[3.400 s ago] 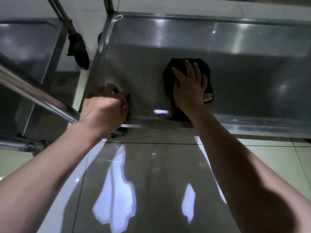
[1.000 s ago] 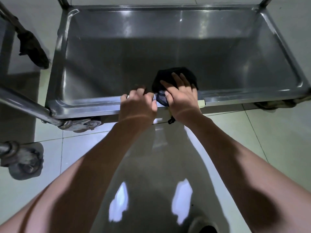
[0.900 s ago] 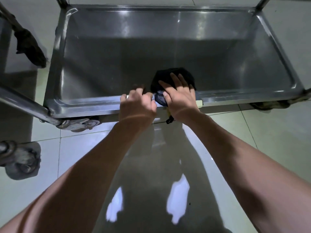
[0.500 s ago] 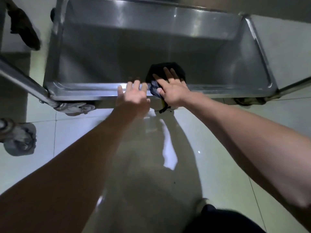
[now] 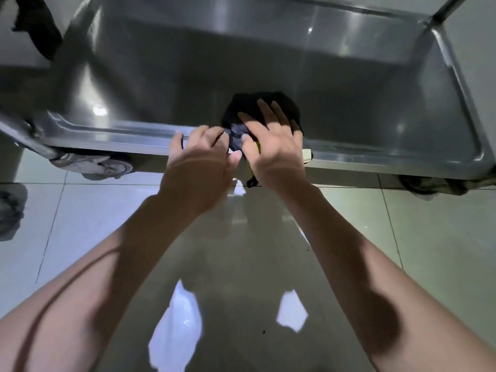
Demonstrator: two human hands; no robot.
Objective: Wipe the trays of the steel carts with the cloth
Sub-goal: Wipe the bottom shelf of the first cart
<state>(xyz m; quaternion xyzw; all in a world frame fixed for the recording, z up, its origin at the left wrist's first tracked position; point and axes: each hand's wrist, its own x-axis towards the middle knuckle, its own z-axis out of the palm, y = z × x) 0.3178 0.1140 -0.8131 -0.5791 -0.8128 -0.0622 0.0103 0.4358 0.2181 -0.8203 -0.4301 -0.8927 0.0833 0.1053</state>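
The steel cart's bottom tray (image 5: 349, 154) fills the upper half of the view, its near rim running left to right. A dark cloth (image 5: 241, 106) lies over that near rim, partly inside the tray. My right hand (image 5: 271, 140) presses flat on the cloth with its fingers spread. Just left of it, my left hand (image 5: 201, 154) rests on the rim with relaxed, slightly bent fingers and its fingertips at the cloth's edge. Most of the cloth is hidden under my right hand.
A caster wheel (image 5: 99, 165) sits under the tray's near left corner and another (image 5: 429, 183) under the right. A cart post (image 5: 24, 132) slants in at the left. A dark rag (image 5: 37, 25) hangs at top left. Glossy tiled floor (image 5: 80, 224) lies below.
The view has shifted slightly and come closer to the tray. My left hand has slid right along the rim, up against the cloth. My right hand stays pressed on the cloth at the rim.
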